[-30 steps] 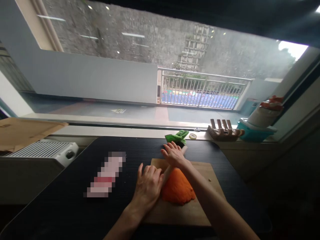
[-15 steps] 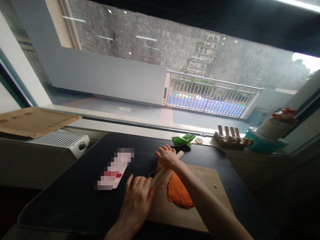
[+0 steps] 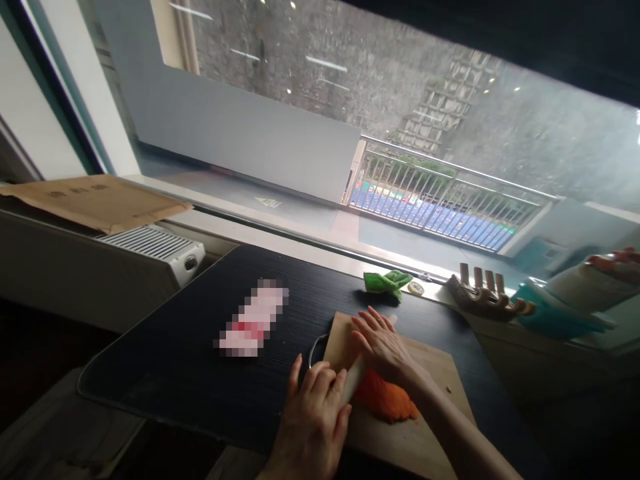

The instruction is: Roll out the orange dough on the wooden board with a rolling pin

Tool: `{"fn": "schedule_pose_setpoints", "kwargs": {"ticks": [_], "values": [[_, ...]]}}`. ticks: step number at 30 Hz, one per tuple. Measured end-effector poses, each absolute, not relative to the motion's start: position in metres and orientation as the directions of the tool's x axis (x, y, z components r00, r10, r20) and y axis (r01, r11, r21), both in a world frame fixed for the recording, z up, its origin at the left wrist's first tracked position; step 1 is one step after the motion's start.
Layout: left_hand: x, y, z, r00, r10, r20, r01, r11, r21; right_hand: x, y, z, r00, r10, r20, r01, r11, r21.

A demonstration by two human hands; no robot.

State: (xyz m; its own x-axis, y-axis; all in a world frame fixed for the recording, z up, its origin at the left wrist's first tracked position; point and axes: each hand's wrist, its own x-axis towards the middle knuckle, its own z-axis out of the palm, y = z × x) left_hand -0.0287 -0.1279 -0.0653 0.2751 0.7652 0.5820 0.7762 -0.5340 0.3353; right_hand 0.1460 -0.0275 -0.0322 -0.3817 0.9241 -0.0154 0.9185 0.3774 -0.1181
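Note:
A pale rolling pin [image 3: 356, 379] lies slantwise across a wooden board [image 3: 430, 440], over the upper left part of a flattened sheet of orange dough [image 3: 393, 402]. My right hand [image 3: 383, 341] rests on the pin's far half, palm down, with its fingers stretched out and spread. Over the near end is my left hand [image 3: 315, 407], fingers extended and somewhat apart, thumb to the right of the pin. Both palms press from above rather than wrapping round it. Part of the pin and dough is hidden under the hands and right forearm.
On the dark table [image 3: 190, 387] lies a pixelated pink item [image 3: 255, 320]. A thin curved wire-like thing [image 3: 314, 347] shows beside the board. A green cloth [image 3: 387, 283], tape roll [image 3: 415, 288], brown rack [image 3: 483, 297] and teal box [image 3: 545, 313] line the window side. A brown envelope [image 3: 100, 203] lies on a radiator [image 3: 175, 250].
The view has shifted and tilted. Both hands have pushed the rolling pin rightward over the board, and it now covers part of the orange dough that was bare.

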Motion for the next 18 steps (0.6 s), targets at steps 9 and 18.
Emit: {"fn": "schedule_pose_setpoints", "kwargs": {"ticks": [9, 18], "values": [[-0.031, -0.129, -0.07, 0.203, 0.783, 0.588, 0.826, -0.459, 0.327, 0.108, -0.001, -0.031, -0.402, 0.915, -0.023, 0.91, 0.397, -0.115], [-0.02, -0.131, -0.07, 0.264, 0.681, 0.684, 0.734, -0.601, 0.316, 0.161, -0.028, -0.049, -0.427, 0.903, 0.046, 0.899, 0.429, -0.088]]}}
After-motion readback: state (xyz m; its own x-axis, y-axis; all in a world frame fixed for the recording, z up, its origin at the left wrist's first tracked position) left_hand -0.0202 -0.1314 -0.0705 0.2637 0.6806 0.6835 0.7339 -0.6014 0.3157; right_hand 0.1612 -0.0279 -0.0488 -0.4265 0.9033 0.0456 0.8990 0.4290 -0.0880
